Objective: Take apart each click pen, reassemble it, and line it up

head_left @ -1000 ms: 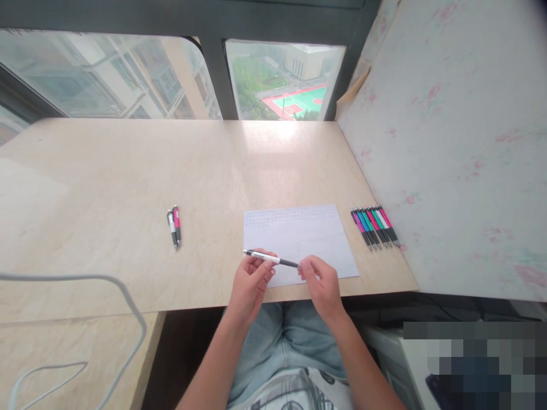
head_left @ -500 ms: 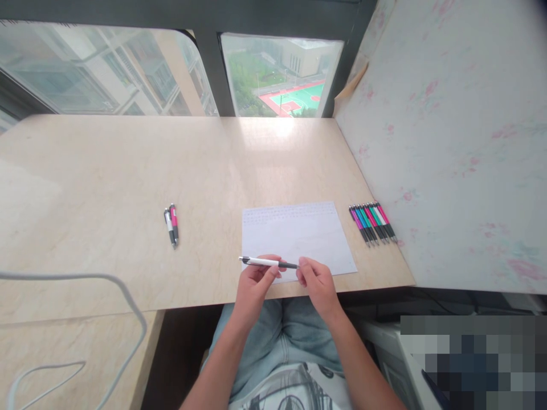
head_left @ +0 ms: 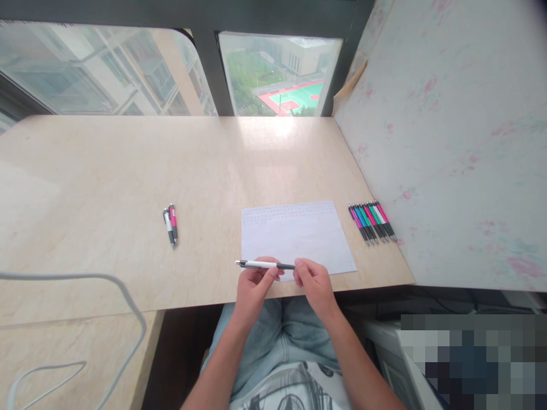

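Note:
A white pen with a dark grip lies level between my two hands, above the near edge of a sheet of paper. My left hand is closed around its white barrel, thumb on the near side. The fingers of my right hand pinch the pen's tip end, which they hide. Small handwriting fills a few lines at the top of the sheet. Left of the paper, a white pen and a pink pen lie side by side, touching.
A row of several coloured pens lies right of the paper, near the papered wall. A grey cable curves over the left front of the desk. Windows stand along the back.
The pen has turned slightly to nearly level, its clicker end dropping a little and shifting left. Both hands keep hold of it.

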`<state>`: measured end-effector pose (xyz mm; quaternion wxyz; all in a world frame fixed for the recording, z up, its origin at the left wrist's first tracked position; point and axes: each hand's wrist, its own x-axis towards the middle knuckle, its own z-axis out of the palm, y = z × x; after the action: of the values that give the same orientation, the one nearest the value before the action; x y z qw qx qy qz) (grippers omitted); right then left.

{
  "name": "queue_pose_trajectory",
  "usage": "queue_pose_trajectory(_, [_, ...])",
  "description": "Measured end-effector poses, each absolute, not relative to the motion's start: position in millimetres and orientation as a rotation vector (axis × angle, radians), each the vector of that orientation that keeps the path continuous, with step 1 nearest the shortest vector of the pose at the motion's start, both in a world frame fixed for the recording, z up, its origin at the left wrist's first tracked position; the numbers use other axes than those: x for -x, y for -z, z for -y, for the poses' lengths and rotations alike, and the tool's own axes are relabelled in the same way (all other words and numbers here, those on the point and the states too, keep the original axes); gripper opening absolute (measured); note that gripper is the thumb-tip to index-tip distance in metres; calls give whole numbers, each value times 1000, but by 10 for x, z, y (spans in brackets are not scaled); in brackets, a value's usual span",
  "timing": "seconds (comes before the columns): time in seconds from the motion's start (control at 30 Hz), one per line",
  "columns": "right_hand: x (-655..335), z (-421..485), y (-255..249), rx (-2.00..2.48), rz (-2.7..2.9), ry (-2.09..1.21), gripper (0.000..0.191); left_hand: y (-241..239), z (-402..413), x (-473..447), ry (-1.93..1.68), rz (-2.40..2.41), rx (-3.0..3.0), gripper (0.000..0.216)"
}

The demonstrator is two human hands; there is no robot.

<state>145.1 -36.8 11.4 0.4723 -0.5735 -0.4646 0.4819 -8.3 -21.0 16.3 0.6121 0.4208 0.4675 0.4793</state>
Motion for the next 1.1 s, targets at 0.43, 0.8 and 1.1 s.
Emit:
queue_pose_trajectory(0.43, [-1428,387,-30,1382,1085,-1173,54,-192,217,40,-1046,-1029,-952,21])
queue_pose_trajectory(0.8, [-1420,448,14,1384,1225,-994,43,-76,195,49,-1023,-1006,-916,21])
queue_pose_trajectory(1.1, [-1406,483,35,1284,1229,-930,19,-13,178,62,-1070,-985,-922,20])
